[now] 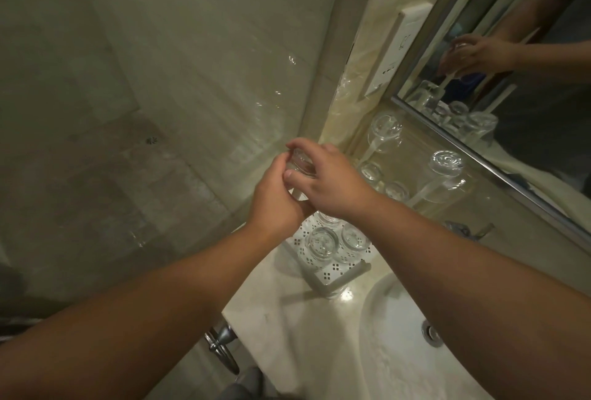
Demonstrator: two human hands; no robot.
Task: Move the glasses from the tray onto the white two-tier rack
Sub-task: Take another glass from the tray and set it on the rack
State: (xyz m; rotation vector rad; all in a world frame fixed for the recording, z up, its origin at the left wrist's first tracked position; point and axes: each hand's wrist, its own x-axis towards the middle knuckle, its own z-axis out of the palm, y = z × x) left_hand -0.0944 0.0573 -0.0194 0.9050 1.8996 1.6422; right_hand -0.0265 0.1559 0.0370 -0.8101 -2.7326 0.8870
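Note:
A clear glass point(300, 163) is held upside down between both hands, above the far left end of the white perforated rack point(332, 270). My left hand point(276, 204) grips its lower side. My right hand point(329, 179) curls over its top and right side. Two glasses point(321, 241) point(355, 236) stand upside down on the rack's top tier, and a third point(329, 216) shows partly under my right wrist. Further right, several more glasses point(385, 132) point(446, 172) point(371, 172) stand upside down near the mirror; the tray under them is hard to make out.
A glass shower partition point(179, 89) stands to the left. The mirror point(524, 80) fills the upper right and reflects my hands and the glasses. A white sink basin point(399, 351) with a drain point(431, 332) lies at the lower right of the marble counter point(281, 307).

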